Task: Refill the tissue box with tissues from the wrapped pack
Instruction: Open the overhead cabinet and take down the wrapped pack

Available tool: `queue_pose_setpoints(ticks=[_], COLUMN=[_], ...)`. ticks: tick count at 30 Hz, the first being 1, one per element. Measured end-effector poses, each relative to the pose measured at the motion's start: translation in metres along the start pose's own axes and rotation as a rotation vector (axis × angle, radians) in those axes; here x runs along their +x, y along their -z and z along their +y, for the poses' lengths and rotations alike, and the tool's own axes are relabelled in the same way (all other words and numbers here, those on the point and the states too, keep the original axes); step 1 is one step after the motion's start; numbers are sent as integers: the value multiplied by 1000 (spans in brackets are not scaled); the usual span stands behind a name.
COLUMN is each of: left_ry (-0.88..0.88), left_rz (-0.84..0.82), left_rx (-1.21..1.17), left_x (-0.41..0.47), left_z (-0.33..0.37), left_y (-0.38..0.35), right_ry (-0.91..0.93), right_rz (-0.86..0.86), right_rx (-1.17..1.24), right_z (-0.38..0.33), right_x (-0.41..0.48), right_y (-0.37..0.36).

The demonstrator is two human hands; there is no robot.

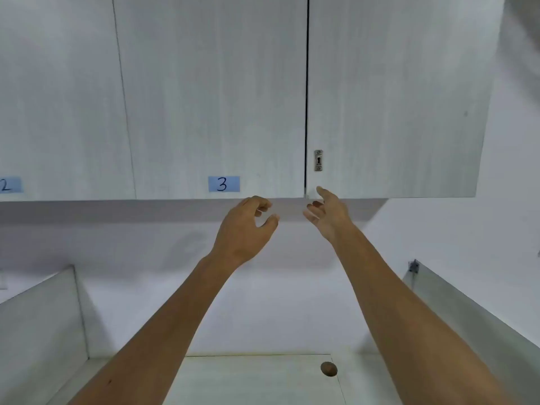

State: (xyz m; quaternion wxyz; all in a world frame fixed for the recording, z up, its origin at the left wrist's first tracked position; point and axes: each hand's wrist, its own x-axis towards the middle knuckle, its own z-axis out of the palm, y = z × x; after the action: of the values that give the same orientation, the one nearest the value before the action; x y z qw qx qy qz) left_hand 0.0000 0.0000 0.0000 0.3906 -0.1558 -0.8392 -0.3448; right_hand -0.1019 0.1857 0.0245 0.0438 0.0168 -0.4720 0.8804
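Observation:
Neither the tissue box nor the wrapped pack is in view. Both my arms are raised toward pale overhead cabinets. My left hand [248, 226] is just under the lower edge of the cabinet door [216, 97] that carries a blue label "3" [224, 184], fingers curled and apart, holding nothing. My right hand [328, 214] is at the bottom corner of the neighbouring door [394, 97], right of the dark gap between the two doors, fingers spread and empty. Both doors look closed.
A small metal lock [318, 160] sits low on the right door. Another door at the far left bears a blue label "2" [8, 185]. Below lie a pale desk surface [257, 381] with a round cable hole [329, 369] and side partitions [41, 317].

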Motion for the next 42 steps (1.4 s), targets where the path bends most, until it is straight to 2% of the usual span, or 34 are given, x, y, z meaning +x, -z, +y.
queue_pose_setpoints(ticks=[6, 14, 26, 32, 35, 37, 40, 42], left_ry=[7, -37, -197, -291, -328, -355, -394, -412], left_rz=[-31, -32, -62, -126, -164, -184, -213, -229], left_rx=[-63, -111, -307, -394, -439, -463, -491, -511], left_x=[6, 7, -11, -21, -27, -30, -32, -32], left_z=[-24, -12, 91, 148, 169, 178, 190, 199], left_y=[-4, -7, -46, -76, -87, -93, -103, -110], right_ry=[36, 87, 203, 345, 451, 497, 637, 696], right_rz=[70, 27, 115, 169, 229, 312, 534, 662], right_rx=[114, 122, 204, 251, 105, -132, -560, -741], right_z=[0, -3, -54, -89, -106, -117, -133, -146], right_x=[11, -33, -173, -222, -244, -253, -263, -264], right_y=[-3, 18, 72, 120, 147, 165, 193, 211])
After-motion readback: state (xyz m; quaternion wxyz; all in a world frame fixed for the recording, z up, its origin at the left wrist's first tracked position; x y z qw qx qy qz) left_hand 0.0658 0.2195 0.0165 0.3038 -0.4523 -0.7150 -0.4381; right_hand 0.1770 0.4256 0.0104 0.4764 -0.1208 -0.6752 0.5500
